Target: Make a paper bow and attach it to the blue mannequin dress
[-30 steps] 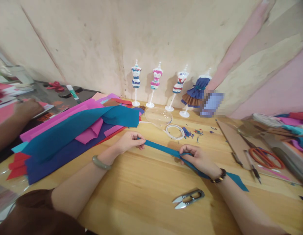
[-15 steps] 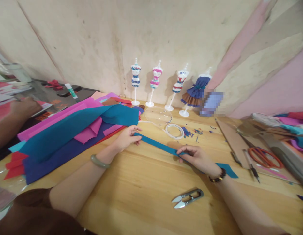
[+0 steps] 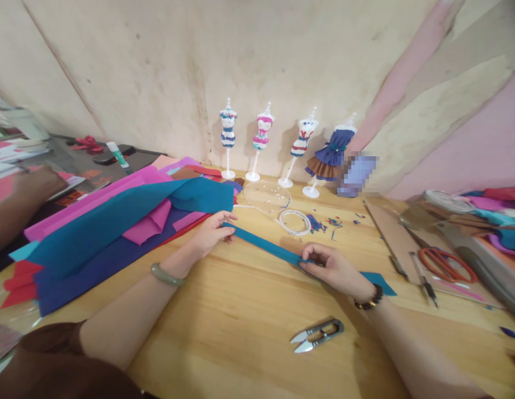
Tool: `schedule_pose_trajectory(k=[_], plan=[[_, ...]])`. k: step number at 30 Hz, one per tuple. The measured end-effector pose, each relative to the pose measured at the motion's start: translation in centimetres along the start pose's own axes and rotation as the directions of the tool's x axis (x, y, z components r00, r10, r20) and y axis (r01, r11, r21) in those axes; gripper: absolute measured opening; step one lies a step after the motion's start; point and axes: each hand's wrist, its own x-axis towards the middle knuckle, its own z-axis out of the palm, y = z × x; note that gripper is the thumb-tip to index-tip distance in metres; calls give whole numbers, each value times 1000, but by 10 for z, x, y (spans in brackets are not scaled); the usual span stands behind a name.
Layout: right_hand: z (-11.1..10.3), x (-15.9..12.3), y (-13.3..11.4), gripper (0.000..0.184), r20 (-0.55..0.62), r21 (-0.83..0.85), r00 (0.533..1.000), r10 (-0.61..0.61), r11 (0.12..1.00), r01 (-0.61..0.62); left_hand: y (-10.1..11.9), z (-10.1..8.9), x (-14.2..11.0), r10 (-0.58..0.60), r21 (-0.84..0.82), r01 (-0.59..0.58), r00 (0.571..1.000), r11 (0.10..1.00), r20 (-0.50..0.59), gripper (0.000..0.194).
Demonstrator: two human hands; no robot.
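A long teal paper strip (image 3: 261, 245) lies stretched across the wooden table (image 3: 240, 327). My left hand (image 3: 209, 235) pinches its left end, fingers closed. My right hand (image 3: 334, 270) pinches the strip further right, fingers closed on it; the strip's far end (image 3: 380, 280) shows beyond my wrist. A stack of teal, magenta and purple paper sheets (image 3: 116, 233) lies just left of my left hand. Silver thread snips (image 3: 317, 335) rest on the table in front of my right forearm.
Several small dress-form mannequins (image 3: 263, 138) stand along the wall, with a tape ring (image 3: 294, 221) before them. Orange scissors (image 3: 446, 264), a craft knife (image 3: 423, 282) and cardboard lie at right. Another person's hand (image 3: 35, 185) rests at far left by a glue stick (image 3: 116, 153).
Both hands have shifted slightly away from me and to the left with the strip, and the strip's free end has slid leftward toward my right wrist.
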Motion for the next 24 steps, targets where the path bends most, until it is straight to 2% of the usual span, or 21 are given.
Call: schedule_pose_trajectory(k=[7,11,14,17,24], plan=[[3,-2,-8,41,46,-90,998,-40,995,44,0,-2,2,76,118,-74,997,990,-11,34],[12,-2,-11,39,19,-79,999,-40,996,42,-2,-2,2,110,77,-109,994,991,-1,31],[24,-2,-9,31,-47,-37,998,-39,999,37,-3,-1,1,97,38,-98,995,994,22,32],[34,-2,-8,30,-44,20,998,-41,999,42,-2,1,0,76,11,-76,996,997,43,33],[38,-6,-20,48,-8,23,995,97,995,-96,0,1,-2,70,-9,-69,993,998,92,37]])
